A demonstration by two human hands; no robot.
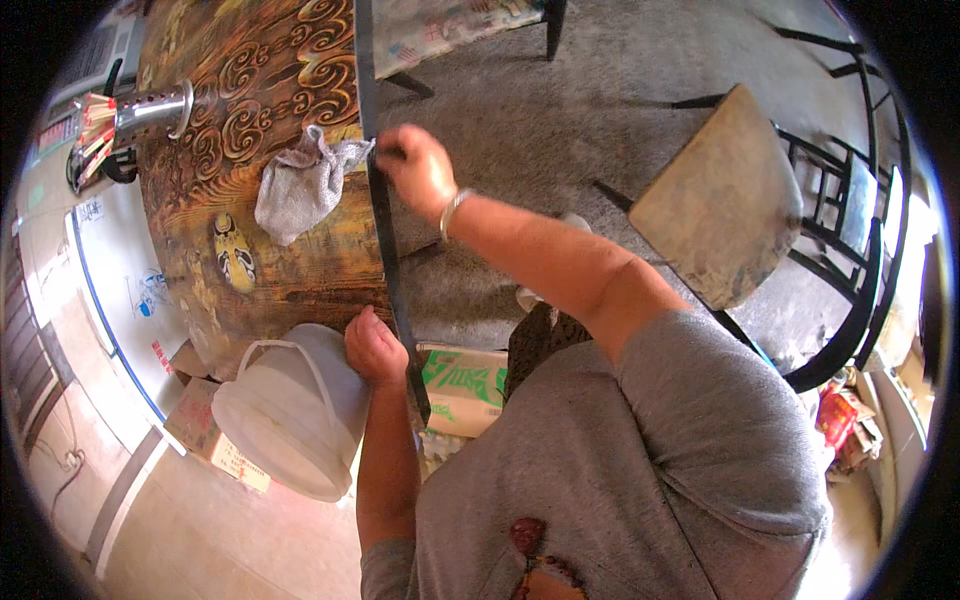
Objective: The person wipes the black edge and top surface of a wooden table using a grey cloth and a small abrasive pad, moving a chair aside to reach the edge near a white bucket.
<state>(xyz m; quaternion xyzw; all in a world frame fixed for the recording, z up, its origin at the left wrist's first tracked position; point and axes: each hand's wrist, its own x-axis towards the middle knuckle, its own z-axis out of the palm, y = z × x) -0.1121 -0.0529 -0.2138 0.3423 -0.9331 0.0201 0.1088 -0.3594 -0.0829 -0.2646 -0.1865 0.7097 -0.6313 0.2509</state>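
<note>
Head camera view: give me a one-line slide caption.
Right hand beside a crumpled grey cloth on a swirl-patterned brown wooden table, left hand near a round white plastic bucket.

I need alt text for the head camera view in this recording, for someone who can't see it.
A person's right hand is at the edge of a patterned wooden table, close to a crumpled gray cloth; contact is unclear. The left hand is beside a whitish bucket.

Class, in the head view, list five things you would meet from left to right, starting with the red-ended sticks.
Red-ended sticks → perforated metal holder → grey cloth → right hand → brown seat.
</note>
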